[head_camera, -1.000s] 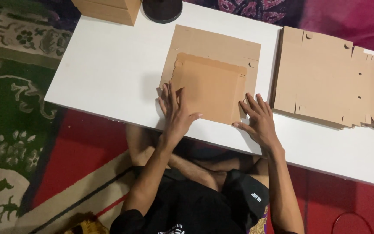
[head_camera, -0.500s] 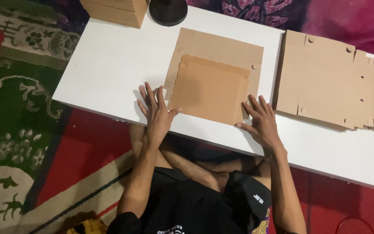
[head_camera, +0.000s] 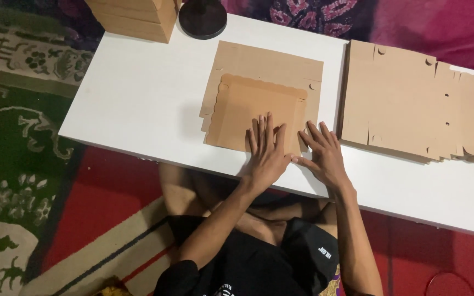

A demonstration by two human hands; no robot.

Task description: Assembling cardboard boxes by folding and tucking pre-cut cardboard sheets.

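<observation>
My left hand lies flat, palm down and fingers spread, on the near right part of the folded cardboard flap. It grips nothing; it only presses, so that the flap stays down on the sheet under it. My right hand is just beside it, also open and flat, with the thumb pointing toward the left hand. Its fingers rest near the right edge of the same piece, partly on the cardboard and partly on the table. So the two hands are close together, almost touching at the thumbs, and both are empty.

The piece under them is a flat box blank of brown cardboard, lying in the middle of the white table, near the edge at my side. Its near part is folded over the rest and has a wavy edge on the left and along the top, so it looks a little darker. I judge that I hold my palms flat because such a fold wants to spring up again.

To the right, well apart from my hands, lies a stack of unfolded box blanks with small notches and holes. At the far left corner stands a pile of folded cardboard boxes, and beside it a round black object. Under the table I see a patterned carpet.
</observation>
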